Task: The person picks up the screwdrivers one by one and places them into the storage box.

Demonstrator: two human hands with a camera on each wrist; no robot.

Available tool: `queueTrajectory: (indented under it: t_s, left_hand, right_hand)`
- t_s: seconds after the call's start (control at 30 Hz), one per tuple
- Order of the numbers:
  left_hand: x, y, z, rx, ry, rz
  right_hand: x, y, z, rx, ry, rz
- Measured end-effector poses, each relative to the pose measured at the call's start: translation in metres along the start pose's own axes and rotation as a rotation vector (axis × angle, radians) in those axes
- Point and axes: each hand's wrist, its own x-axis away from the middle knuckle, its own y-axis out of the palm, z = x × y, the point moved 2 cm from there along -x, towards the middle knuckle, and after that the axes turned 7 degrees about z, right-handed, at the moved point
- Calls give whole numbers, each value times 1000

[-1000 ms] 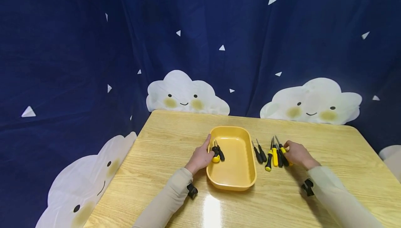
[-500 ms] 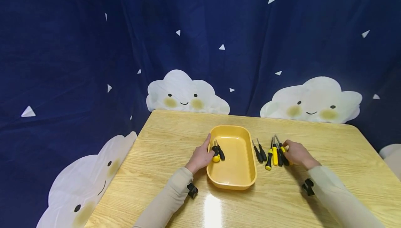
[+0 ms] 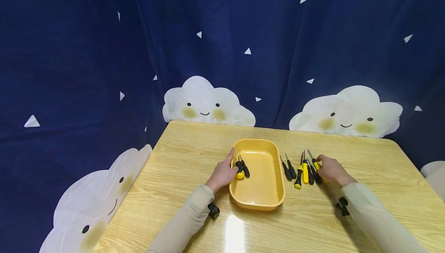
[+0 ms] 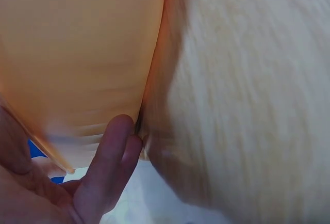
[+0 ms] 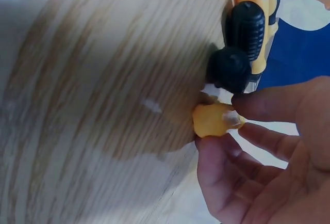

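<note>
A yellow plastic tray (image 3: 261,196) sits on the wooden table. My left hand (image 3: 221,174) holds its left wall, thumb over the rim and fingers (image 4: 111,152) against the outside. Inside lie a stubby yellow-and-black screwdriver (image 3: 239,171) and a slim black screwdriver (image 3: 245,170). My right hand (image 3: 332,170) pinches the yellow-and-black handle of a screwdriver (image 5: 210,120) at the right end of a row; its shaft points away from me. Beside it lie black screwdrivers (image 3: 310,177), a yellow-handled screwdriver (image 3: 305,172) and a black one with a yellow end (image 3: 298,179).
Two more black screwdrivers (image 3: 288,170) lie close to the tray's right wall. Past the table's (image 3: 194,141) far edge hangs a dark blue curtain (image 3: 215,25) with white clouds and triangles.
My right hand and the screwdriver it pinches have shifted slightly right, apart from the neighbouring black handles. The left hand and the tray stay in place.
</note>
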Motion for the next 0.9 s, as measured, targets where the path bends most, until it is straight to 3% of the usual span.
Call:
queueTrajectory:
  t_s: [0.63,0.9]
  left_hand:
    - [0,-3,3,-35,13,28]
    - [1,-3,2,-36,9,13]
  right_hand:
    - [-9,-1,8,100,24,45]
    - [-8,-2,7,89,40,12]
